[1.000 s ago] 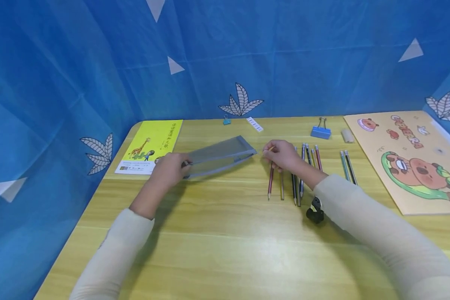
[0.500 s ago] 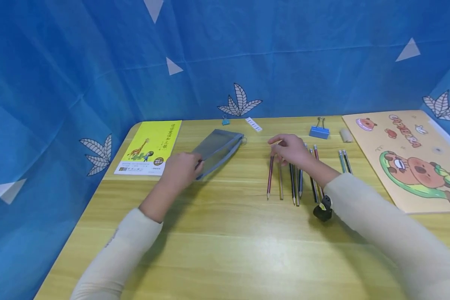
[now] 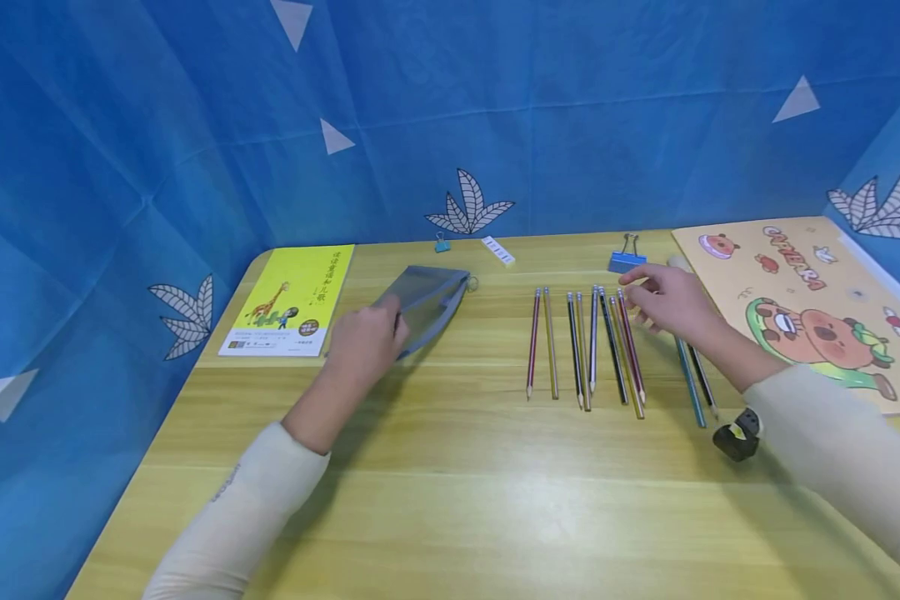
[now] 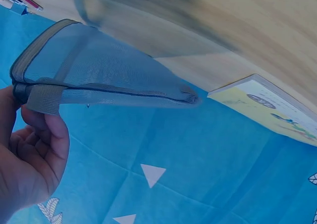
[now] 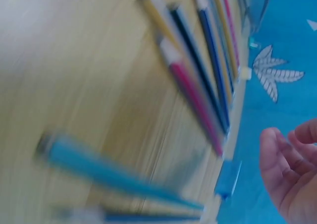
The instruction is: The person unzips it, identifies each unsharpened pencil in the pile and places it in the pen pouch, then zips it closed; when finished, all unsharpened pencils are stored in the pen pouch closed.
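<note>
My left hand (image 3: 367,343) grips the near end of a bluish-grey mesh pencil pouch (image 3: 423,298), lifted and tilted over the table. In the left wrist view, thumb and curled fingers pinch a fabric tab (image 4: 45,99) at the pouch's (image 4: 109,68) zippered end. My right hand (image 3: 673,302) hovers with nothing in it, fingers loosely bent, beside the row of pencils. A dark red pencil (image 3: 533,343) starts that row on the left; several more, mostly black, gold and red, follow. A teal pencil (image 3: 692,387) and a black pencil (image 3: 701,377) lie apart, right of the row.
A yellow book (image 3: 292,292) lies back left, and a capybara drawing pad (image 3: 787,275) back right. Along the rear edge are a small teal clip (image 3: 442,244), a white strip (image 3: 498,250) and a blue binder clip (image 3: 627,262). Blue cloth (image 3: 570,125) hangs behind.
My right hand has moved right, from the left end of the pencils to their right end. The pouch has swung left and down, still in my left hand.
</note>
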Demonstrator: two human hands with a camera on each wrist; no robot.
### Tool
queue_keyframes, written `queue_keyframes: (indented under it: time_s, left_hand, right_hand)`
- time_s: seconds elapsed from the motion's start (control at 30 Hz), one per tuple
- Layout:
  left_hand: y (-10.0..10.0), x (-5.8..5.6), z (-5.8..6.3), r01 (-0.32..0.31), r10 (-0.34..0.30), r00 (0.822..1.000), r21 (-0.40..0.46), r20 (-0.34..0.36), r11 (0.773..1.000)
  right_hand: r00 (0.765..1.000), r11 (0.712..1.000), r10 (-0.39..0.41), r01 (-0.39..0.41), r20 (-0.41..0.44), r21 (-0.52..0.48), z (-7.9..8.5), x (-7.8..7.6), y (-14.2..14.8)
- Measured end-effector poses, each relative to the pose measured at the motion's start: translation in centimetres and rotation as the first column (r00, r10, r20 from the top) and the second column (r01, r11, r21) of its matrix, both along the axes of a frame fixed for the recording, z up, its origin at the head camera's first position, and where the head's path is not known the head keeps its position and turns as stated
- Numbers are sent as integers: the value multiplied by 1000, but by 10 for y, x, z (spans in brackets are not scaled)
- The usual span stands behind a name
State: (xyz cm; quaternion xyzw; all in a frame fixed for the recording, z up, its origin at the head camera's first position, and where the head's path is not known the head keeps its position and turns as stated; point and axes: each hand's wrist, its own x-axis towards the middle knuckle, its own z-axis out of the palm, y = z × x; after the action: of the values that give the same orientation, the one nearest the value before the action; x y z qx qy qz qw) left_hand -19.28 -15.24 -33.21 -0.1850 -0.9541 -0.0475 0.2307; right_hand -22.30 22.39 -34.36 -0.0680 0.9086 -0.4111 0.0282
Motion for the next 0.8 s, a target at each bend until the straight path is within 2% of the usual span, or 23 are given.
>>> queue_keyframes:
  time_s: [0.1,0.23,0.37,0.47,0.67,0.8]
  left_hand:
    - [3,2,2,-20,19,1000,47,14,999]
    - [6,3,3,-76,68,992,75,108,994]
    - [8,3,3,-130,106,972,101,210,986]
    - [10,2,4,-148,111,959,129,260,980]
    - [14,2,4,-160,102,949,175,299,971]
    - [17,2,4,-176,111,940,178,323,968]
  right_hand:
    - [999,991,-13,19,-45,134,1,6,17]
    - [998,970,-26,41,-63,241,0,13,39]
    - [998,955,-51,58,-31,292,-2,19,56]
    - [998,941,-60,58,-5,334,-5,23,65]
    - [999,912,-35,37,-12,408,-17,28,73]
    - [1000,901,-17,6,21,433,-20,31,67]
